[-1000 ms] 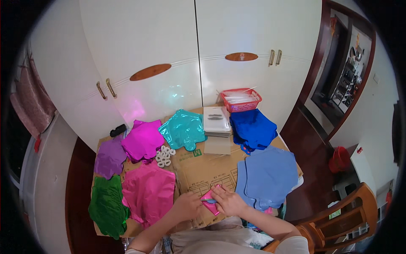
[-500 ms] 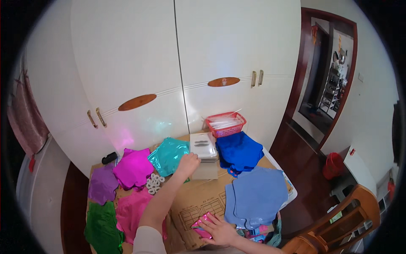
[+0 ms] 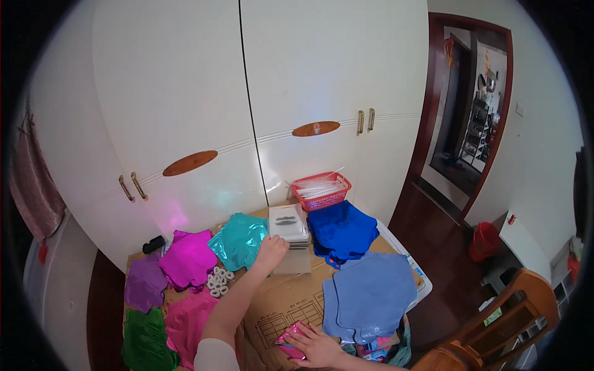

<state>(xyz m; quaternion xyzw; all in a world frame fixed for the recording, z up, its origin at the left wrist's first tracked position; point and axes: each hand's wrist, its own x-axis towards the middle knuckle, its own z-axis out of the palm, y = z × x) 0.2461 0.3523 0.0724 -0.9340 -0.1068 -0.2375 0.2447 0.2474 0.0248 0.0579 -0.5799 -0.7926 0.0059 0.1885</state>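
Observation:
My left hand (image 3: 272, 250), fingers curled together, is at the near left corner of a stack of clear plastic packets (image 3: 289, 232) with a small dark print on top. What its fingertips hold, if anything, is hidden. My right hand (image 3: 317, 347) lies flat with fingers spread over a shiny pink foil piece (image 3: 289, 351) on the cardboard table cover (image 3: 266, 297). A turquoise foil pile (image 3: 238, 238) lies to the left of my left hand. Pale blue sheets (image 3: 371, 294) are stacked just right of my right hand.
Magenta (image 3: 187, 258), purple (image 3: 145, 284), green (image 3: 145, 340) and pink (image 3: 190, 321) foil piles line the left side, near white rings (image 3: 218, 283). Dark blue foil (image 3: 342, 230) and a red basket (image 3: 323, 199) of white sticks are at the back right. A wooden chair (image 3: 526, 309) stands right.
The whole view has shifted slightly, with the table lower and further left. Both hands keep nearly the same places, the left by the packets, the right on the pink foil.

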